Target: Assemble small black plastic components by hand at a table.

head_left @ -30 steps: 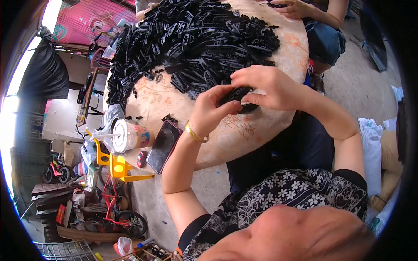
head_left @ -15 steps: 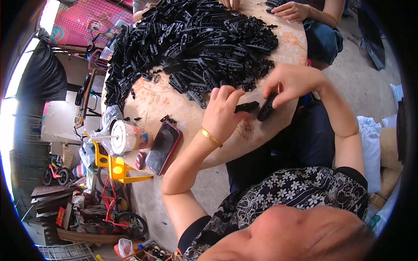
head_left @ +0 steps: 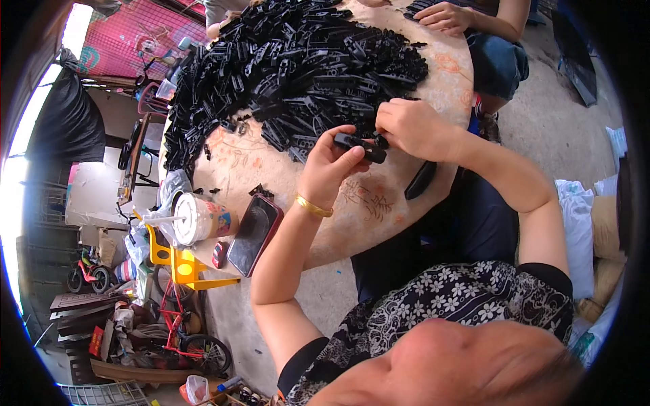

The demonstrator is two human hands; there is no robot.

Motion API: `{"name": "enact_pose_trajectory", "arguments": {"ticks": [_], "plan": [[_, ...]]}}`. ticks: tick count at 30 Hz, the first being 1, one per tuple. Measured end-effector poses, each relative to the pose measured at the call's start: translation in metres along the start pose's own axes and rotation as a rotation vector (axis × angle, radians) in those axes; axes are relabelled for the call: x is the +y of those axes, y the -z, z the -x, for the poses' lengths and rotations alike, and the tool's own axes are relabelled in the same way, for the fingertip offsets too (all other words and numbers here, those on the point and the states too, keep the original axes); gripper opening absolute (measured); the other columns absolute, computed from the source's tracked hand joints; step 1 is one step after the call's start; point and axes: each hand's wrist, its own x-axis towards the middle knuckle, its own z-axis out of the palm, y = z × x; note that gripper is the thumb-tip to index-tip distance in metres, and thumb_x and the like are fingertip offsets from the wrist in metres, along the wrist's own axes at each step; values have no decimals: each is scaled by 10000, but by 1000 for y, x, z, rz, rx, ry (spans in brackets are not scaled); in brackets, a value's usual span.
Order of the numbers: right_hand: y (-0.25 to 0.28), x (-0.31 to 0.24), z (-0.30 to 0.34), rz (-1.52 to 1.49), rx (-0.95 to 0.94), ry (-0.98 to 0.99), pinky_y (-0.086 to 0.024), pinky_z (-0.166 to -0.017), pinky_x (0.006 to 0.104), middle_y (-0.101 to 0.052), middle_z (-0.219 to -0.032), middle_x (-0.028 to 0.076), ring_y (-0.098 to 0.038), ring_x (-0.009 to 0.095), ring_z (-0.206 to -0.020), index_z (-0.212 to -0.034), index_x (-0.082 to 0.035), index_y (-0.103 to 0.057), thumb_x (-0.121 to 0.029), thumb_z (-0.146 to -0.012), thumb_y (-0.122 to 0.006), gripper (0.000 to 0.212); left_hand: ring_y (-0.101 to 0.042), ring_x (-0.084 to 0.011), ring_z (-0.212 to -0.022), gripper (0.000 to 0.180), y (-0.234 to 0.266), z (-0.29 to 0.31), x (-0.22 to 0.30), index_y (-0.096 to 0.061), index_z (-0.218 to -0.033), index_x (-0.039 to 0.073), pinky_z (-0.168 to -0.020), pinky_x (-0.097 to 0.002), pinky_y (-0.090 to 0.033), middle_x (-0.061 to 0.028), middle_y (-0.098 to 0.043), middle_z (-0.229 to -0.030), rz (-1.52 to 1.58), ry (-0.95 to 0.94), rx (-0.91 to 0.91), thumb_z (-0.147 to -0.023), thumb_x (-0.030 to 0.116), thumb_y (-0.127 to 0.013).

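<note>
My left hand (head_left: 323,169) is closed around a long black plastic piece (head_left: 363,148), held between thumb and fingers just above the table. Close against its right end, my right hand (head_left: 414,127) has its fingers curled together. Small dark bits show at those fingertips, but what they pinch is mostly hidden. A second long black plastic piece (head_left: 421,180) lies on the table near its edge, below my right wrist. Beyond my hands spreads a big heap of black plastic parts (head_left: 298,74), made up of many slim pieces.
The round patterned table (head_left: 305,237) carries a phone (head_left: 255,235), a lidded drink cup with a straw (head_left: 196,220) and a small red item (head_left: 219,254) on my left. A yellow chair (head_left: 186,267) stands beside it. Across the table, another person's hand (head_left: 443,17) rests near dark parts.
My right hand has let go of the long black piece, which now lies on the table, and has moved left toward the other hand. My left hand has shifted left, its piece raised.
</note>
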Motion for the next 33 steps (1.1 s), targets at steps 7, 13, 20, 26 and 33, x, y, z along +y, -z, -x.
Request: {"name": "enact_pose_trajectory", "arguments": {"ticks": [7,13,20,26,33], "plan": [[1,-2,-7,-98,-37,-162,-491,-721,365,-609,-875,117,-596,287,-834,-853,-28,-612,-43,-702,-651,157,-651,-196,-866,393,0,-3,-9,-438,-1219,12,-784,-303,-556,-140,-632,-1036,-108,-17,28,-876,44,-625],[11,0,-7,-405,138,-71,-494,-666,305,-606,-856,97,-611,220,-773,-912,-5,-622,3,-734,-654,180,-650,-238,-886,358,-12,0,-3,-435,-1239,-12,-828,-343,-549,-145,-613,-1056,67,9,85,-920,93,-558],[23,-13,-4,-555,253,242,-499,-657,304,-635,-892,103,-625,230,-779,-854,2,-641,49,-720,-685,149,-649,-233,-841,382,-6,0,7,-418,-1302,-42,-689,-273,-539,-151,-594,-1118,275,64,-196,-995,185,-410],[21,-20,0,-363,177,407,-511,-728,341,-627,-930,104,-613,276,-855,-860,-12,-642,13,-705,-654,157,-656,-194,-737,328,-6,2,2,-538,-1162,-42,-567,-232,-508,-114,-635,-977,76,140,-108,-974,222,-490],[23,-19,2,-199,152,416,-511,-730,350,-615,-929,113,-601,273,-853,-854,15,-623,-16,-690,-626,167,-666,-181,-763,346,-4,3,7,-549,-1191,-36,-643,-254,-544,-128,-659,-1004,75,185,-93,-940,201,-564]]}}
